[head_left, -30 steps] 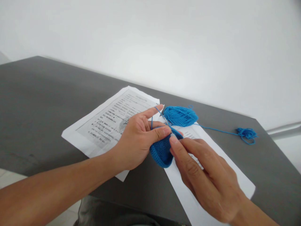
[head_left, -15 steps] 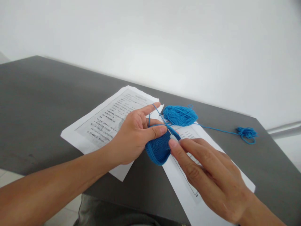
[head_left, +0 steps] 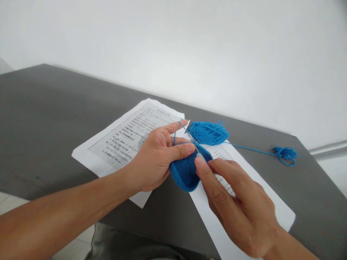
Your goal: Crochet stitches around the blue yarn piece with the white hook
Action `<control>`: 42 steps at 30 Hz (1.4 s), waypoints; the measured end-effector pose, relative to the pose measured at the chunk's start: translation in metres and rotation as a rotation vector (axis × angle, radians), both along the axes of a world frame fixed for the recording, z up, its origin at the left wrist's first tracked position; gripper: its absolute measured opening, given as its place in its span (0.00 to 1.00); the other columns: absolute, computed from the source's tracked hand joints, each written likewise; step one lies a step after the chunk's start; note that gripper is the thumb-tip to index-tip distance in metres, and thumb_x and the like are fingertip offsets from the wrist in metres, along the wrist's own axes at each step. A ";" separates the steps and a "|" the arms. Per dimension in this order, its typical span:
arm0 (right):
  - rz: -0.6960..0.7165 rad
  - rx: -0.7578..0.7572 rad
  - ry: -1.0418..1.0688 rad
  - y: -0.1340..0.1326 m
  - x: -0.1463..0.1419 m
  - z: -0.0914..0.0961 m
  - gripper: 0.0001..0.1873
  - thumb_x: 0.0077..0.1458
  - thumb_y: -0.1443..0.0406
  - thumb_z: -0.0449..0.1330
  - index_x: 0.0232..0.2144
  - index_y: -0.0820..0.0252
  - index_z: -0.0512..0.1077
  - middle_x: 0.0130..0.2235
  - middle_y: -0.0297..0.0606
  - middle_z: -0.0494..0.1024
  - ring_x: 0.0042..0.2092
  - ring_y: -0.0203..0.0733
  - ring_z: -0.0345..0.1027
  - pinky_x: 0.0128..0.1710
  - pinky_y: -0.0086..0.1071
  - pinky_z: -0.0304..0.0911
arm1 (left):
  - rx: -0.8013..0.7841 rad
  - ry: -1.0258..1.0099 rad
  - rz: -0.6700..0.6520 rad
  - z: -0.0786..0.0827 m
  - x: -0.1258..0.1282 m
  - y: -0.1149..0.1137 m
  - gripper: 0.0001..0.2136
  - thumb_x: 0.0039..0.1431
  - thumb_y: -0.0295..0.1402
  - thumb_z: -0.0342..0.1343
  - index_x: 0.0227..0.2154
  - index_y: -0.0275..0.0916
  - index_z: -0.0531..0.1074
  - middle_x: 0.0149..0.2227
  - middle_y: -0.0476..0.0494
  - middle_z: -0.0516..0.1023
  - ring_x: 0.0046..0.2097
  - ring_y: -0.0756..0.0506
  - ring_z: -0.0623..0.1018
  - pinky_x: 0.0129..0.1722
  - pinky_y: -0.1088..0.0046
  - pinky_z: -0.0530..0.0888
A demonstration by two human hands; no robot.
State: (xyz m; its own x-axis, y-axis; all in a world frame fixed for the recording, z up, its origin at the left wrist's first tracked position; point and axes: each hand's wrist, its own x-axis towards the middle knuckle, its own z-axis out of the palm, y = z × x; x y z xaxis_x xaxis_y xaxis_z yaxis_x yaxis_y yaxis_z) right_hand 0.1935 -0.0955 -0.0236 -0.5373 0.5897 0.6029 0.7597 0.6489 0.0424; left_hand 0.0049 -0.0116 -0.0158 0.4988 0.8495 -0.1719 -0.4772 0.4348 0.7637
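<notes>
My left hand pinches the upper edge of a round, cupped blue crochet piece between thumb and fingers. Its index finger is stretched out, with a strand of blue yarn looped over it and running down to the piece. In my right hand is a crochet hook with a pale grip, held between thumb and index finger. The hook's thin metal shaft lies at the piece's top edge, beside my left thumb. My right fingers cover most of the handle.
Two printed sheets lie on the dark grey table: a left sheet and a right sheet, partly under my hands. Behind the work rests a blue yarn skein. A strand leads right to a small yarn tangle. A white wall stands behind.
My right hand has turned a little and its fingers have shifted around the hook. The crochet piece opens slightly more toward me. The whole scene sits slightly further right.
</notes>
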 end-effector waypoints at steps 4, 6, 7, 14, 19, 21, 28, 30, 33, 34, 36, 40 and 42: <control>-0.028 0.039 -0.057 0.000 -0.001 -0.002 0.21 0.70 0.75 0.50 0.59 0.71 0.74 0.44 0.50 0.82 0.40 0.45 0.77 0.34 0.32 0.76 | 0.058 0.025 0.023 -0.001 0.002 -0.002 0.50 0.51 0.24 0.77 0.74 0.26 0.57 0.26 0.51 0.81 0.26 0.54 0.76 0.28 0.82 0.72; -0.035 0.064 -0.056 0.000 -0.002 -0.003 0.20 0.71 0.75 0.50 0.58 0.72 0.75 0.44 0.50 0.81 0.40 0.44 0.77 0.35 0.31 0.76 | 0.067 0.027 0.026 -0.001 0.002 -0.002 0.50 0.53 0.24 0.76 0.75 0.25 0.55 0.25 0.53 0.81 0.25 0.55 0.75 0.28 0.83 0.72; -0.036 0.077 -0.054 0.000 -0.002 -0.004 0.20 0.71 0.75 0.50 0.58 0.72 0.75 0.44 0.50 0.81 0.40 0.44 0.77 0.35 0.31 0.76 | 0.067 0.022 0.026 -0.001 0.002 -0.002 0.50 0.53 0.24 0.75 0.75 0.24 0.55 0.25 0.53 0.80 0.25 0.55 0.74 0.28 0.84 0.71; -0.045 0.191 -0.059 0.001 -0.002 -0.008 0.19 0.67 0.76 0.56 0.56 0.75 0.78 0.45 0.54 0.83 0.44 0.49 0.80 0.37 0.34 0.77 | 0.094 0.062 0.021 -0.003 0.002 -0.002 0.51 0.54 0.24 0.74 0.76 0.23 0.52 0.24 0.54 0.79 0.25 0.56 0.72 0.27 0.84 0.70; -0.055 0.193 -0.066 0.001 -0.001 -0.010 0.19 0.68 0.74 0.56 0.58 0.74 0.77 0.44 0.51 0.84 0.43 0.47 0.79 0.34 0.34 0.76 | 0.209 0.202 0.038 -0.006 0.001 0.000 0.54 0.53 0.25 0.73 0.79 0.28 0.49 0.26 0.52 0.80 0.25 0.54 0.70 0.25 0.82 0.68; -0.032 0.176 -0.059 0.002 0.001 -0.008 0.20 0.68 0.74 0.55 0.59 0.74 0.76 0.44 0.51 0.84 0.43 0.47 0.79 0.35 0.35 0.77 | 0.244 0.237 0.042 -0.005 0.000 0.000 0.54 0.53 0.25 0.72 0.78 0.28 0.49 0.26 0.51 0.79 0.25 0.53 0.70 0.24 0.81 0.68; 0.107 0.016 -0.110 0.006 0.011 0.014 0.20 0.69 0.75 0.53 0.59 0.78 0.73 0.40 0.51 0.83 0.40 0.47 0.77 0.31 0.37 0.74 | 0.335 0.340 0.058 -0.002 -0.004 0.003 0.49 0.55 0.25 0.70 0.78 0.32 0.54 0.26 0.52 0.78 0.24 0.53 0.68 0.22 0.80 0.66; 0.142 -0.008 -0.127 0.006 0.012 0.018 0.20 0.70 0.74 0.51 0.59 0.79 0.73 0.40 0.52 0.83 0.38 0.47 0.77 0.31 0.38 0.75 | 0.343 0.359 0.069 -0.002 -0.004 0.004 0.49 0.55 0.24 0.68 0.78 0.31 0.53 0.26 0.53 0.78 0.23 0.53 0.67 0.22 0.80 0.66; 0.157 0.009 -0.147 0.007 0.010 0.022 0.20 0.72 0.74 0.47 0.56 0.80 0.73 0.40 0.53 0.84 0.36 0.46 0.75 0.31 0.38 0.75 | 0.388 0.407 0.073 -0.002 -0.005 0.006 0.48 0.58 0.25 0.67 0.79 0.31 0.51 0.25 0.54 0.77 0.23 0.54 0.66 0.21 0.81 0.64; 0.154 0.021 -0.153 0.007 0.010 0.022 0.20 0.72 0.74 0.47 0.55 0.80 0.74 0.39 0.53 0.84 0.35 0.46 0.75 0.30 0.38 0.74 | 0.414 0.431 0.071 -0.003 -0.005 0.006 0.47 0.60 0.26 0.66 0.79 0.31 0.50 0.25 0.54 0.76 0.23 0.54 0.65 0.21 0.81 0.64; 0.150 0.033 -0.172 0.007 0.008 0.024 0.20 0.72 0.74 0.47 0.53 0.79 0.75 0.39 0.52 0.84 0.34 0.45 0.74 0.27 0.37 0.73 | 0.472 0.491 0.070 -0.004 -0.007 0.007 0.47 0.62 0.27 0.65 0.79 0.31 0.48 0.26 0.54 0.76 0.24 0.54 0.64 0.21 0.81 0.63; 0.158 0.029 -0.222 0.009 0.008 0.028 0.20 0.73 0.73 0.46 0.52 0.76 0.77 0.38 0.49 0.85 0.33 0.44 0.74 0.26 0.37 0.73 | 0.593 0.609 0.050 -0.005 -0.010 0.010 0.46 0.63 0.27 0.62 0.79 0.29 0.46 0.25 0.54 0.77 0.24 0.53 0.64 0.21 0.80 0.62; 0.178 0.022 -0.224 0.010 0.009 0.031 0.20 0.74 0.74 0.46 0.51 0.78 0.77 0.37 0.49 0.85 0.33 0.44 0.75 0.27 0.37 0.73 | 0.634 0.642 0.020 -0.006 -0.011 0.011 0.45 0.64 0.27 0.61 0.79 0.29 0.47 0.27 0.52 0.79 0.25 0.52 0.66 0.21 0.79 0.63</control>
